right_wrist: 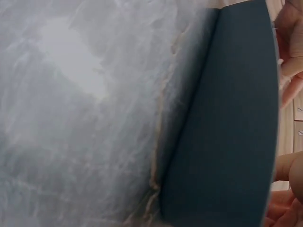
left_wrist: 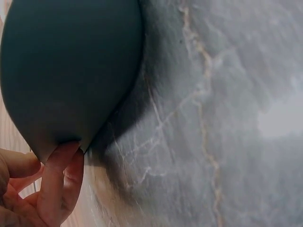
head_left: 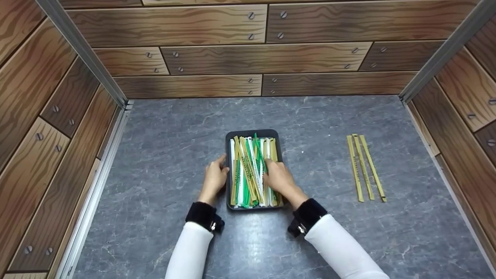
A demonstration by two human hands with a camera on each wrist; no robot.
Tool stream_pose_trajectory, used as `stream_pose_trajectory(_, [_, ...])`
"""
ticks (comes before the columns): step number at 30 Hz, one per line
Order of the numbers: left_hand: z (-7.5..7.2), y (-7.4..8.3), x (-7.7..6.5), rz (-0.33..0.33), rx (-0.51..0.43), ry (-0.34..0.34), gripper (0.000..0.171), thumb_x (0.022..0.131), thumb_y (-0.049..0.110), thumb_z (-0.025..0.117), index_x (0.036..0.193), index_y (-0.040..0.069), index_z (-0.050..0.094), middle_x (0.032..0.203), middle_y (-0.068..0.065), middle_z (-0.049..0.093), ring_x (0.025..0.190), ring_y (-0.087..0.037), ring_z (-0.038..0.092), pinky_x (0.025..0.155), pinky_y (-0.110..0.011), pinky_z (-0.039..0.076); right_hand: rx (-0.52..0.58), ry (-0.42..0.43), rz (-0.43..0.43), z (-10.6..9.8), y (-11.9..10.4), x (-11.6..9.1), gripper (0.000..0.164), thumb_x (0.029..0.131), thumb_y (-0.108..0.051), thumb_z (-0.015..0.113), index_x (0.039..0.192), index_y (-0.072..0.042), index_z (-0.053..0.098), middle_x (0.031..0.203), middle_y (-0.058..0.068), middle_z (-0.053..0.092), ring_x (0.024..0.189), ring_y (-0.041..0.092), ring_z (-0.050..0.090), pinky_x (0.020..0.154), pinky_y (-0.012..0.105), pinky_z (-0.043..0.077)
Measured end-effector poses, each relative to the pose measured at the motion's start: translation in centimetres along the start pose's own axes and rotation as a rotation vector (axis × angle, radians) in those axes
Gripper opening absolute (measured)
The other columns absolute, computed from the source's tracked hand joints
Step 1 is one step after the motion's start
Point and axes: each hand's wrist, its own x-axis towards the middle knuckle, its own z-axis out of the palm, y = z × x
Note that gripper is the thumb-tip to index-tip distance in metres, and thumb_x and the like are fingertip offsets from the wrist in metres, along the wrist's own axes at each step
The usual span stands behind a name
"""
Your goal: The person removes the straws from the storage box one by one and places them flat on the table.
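A black tray (head_left: 252,132) is filled with paper-wrapped straws (head_left: 248,170) in gold, white and green. At its left side my left hand (head_left: 215,176) grips the wall, thumb and fingers around the rim; the left wrist view shows the fingers (left_wrist: 61,175) pressed against the tray's dark outer side (left_wrist: 71,66). My right hand (head_left: 279,176) reaches over the right rim into the straws, its thumb and forefinger around a green straw (head_left: 259,149). In the right wrist view the tray wall (right_wrist: 222,118) hides part of the right hand (right_wrist: 286,198).
Three gold-wrapped straws (head_left: 364,168) lie side by side on the grey marbled table (head_left: 166,232), to the right of the tray. Wood-patterned panels (head_left: 267,58) wall the table at the back and both sides, with metal rails (head_left: 87,50) at the corners.
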Motion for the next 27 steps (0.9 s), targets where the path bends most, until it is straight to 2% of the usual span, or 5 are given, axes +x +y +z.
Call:
stream_pose_trajectory(6, [0.0,0.0,0.0,0.011,-0.009,0.007,0.050,0.090,-0.001,0.064,0.139,0.001,0.054,0.097,-0.020,0.070,0.097,-0.034,0.064,0.090,-0.046,0.050,0.150,0.042,-0.044,-1.3,0.4,-0.5,0.050,0.085,0.005,0.060,0.135,0.005,0.055,0.063,0.000,0.056,0.054,0.015,0.051,0.052,0.031,0.045])
stream_pose_trajectory(10, [0.1,-0.1,0.0,0.012,-0.014,0.010,0.051,0.090,-0.001,0.064,0.140,0.001,0.053,0.098,-0.020,0.070,0.096,-0.034,0.065,0.089,-0.046,0.051,0.238,0.046,-0.056,-2.3,0.9,-1.2,0.053,0.081,0.008,0.058,0.133,0.010,0.054,0.070,0.000,0.059,0.057,0.011,0.050,0.056,0.028,0.047])
stream_pose_trajectory(15, [0.1,-0.1,-0.1,0.000,-0.004,-0.004,0.050,0.092,0.000,0.063,0.141,0.002,0.053,0.098,-0.018,0.070,0.096,-0.033,0.065,0.088,-0.045,0.051,0.345,0.004,0.008,-3.8,1.7,-2.5,0.055,0.083,0.008,0.058,0.137,0.010,0.049,0.084,0.008,0.063,0.061,0.014,0.055,0.055,0.028,0.052])
stream_pose_trajectory(22, [0.0,-0.1,0.0,-0.015,-0.001,-0.007,0.050,0.092,0.000,0.063,0.141,0.003,0.053,0.095,-0.017,0.070,0.092,-0.031,0.065,0.085,-0.044,0.052,0.322,0.080,0.078,-5.7,4.6,-3.5,0.052,0.082,0.009,0.058,0.134,0.008,0.052,0.088,0.011,0.063,0.075,0.022,0.062,0.062,0.033,0.054])
stream_pose_trajectory(27, [0.0,-0.2,0.0,-0.001,-0.011,-0.004,0.050,0.091,0.000,0.063,0.140,0.002,0.053,0.092,-0.016,0.069,0.087,-0.030,0.064,0.083,-0.044,0.052,0.280,0.136,0.121,-6.8,8.0,-3.9,0.048,0.085,0.008,0.054,0.133,0.013,0.051,0.085,0.012,0.060,0.073,0.023,0.060,0.059,0.031,0.048])
